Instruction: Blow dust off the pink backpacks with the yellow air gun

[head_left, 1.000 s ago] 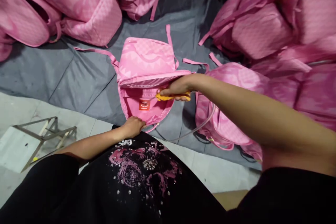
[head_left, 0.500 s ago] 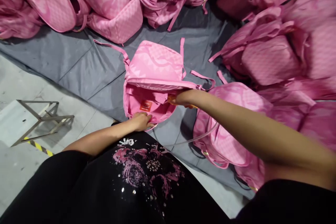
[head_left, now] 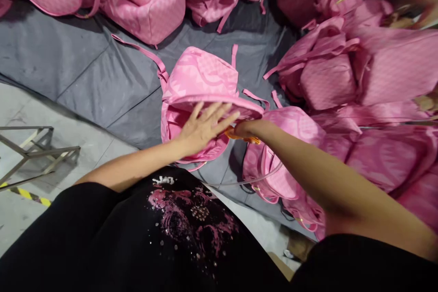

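Observation:
A pink backpack (head_left: 200,77) lies open on the grey cloth (head_left: 92,86) in front of me, its front flap lifted. My left hand (head_left: 201,127) is stretched out with the fingers spread, reaching over the bag's open compartment toward the flap edge. My right hand (head_left: 248,128) is closed around a yellow-orange tool (head_left: 234,135) at the right edge of the flap. A thin clear tube (head_left: 253,177) runs from under that hand across the cloth.
Several pink backpacks are heaped along the top (head_left: 147,0) and the right (head_left: 342,82) of the cloth. Another one (head_left: 284,159) lies just right of the open bag. A metal frame (head_left: 30,153) stands on the pale floor at left, near yellow-black tape (head_left: 29,195).
My left hand has left the bag's near bottom edge and moved up over the open compartment, fingers now spread. The right hand has stayed at the flap with the yellow tool.

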`<state>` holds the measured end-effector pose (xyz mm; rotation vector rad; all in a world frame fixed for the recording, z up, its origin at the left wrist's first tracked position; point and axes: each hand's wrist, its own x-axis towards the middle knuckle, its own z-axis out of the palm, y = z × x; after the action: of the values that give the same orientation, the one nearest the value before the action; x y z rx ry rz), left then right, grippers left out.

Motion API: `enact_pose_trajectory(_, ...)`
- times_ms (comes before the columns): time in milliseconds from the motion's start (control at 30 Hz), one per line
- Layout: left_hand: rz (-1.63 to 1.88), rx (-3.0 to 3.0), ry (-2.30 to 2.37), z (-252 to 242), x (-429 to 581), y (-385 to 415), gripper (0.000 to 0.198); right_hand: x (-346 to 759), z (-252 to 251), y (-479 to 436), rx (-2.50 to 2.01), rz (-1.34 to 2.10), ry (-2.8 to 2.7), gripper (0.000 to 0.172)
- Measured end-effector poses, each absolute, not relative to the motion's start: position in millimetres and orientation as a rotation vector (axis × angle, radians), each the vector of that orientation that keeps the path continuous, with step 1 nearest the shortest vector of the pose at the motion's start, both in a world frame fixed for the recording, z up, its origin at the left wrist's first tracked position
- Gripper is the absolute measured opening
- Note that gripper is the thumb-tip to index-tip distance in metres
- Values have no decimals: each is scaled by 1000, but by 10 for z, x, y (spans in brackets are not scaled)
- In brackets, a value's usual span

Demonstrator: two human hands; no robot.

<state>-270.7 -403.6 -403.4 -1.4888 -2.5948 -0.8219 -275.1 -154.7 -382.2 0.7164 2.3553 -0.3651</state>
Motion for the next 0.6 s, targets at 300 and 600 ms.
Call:
enact_pose_trajectory(300,-1107,-1383,-2451,-4166,-3950,-4001,49,-2083,-3497,-1679,876,-476,1959,45)
enact_pose_trajectory(600,-2066,-18,-2476,-4483,-3890,-5154,41,-719,-3908,-1462,1588,-1848,1683,22)
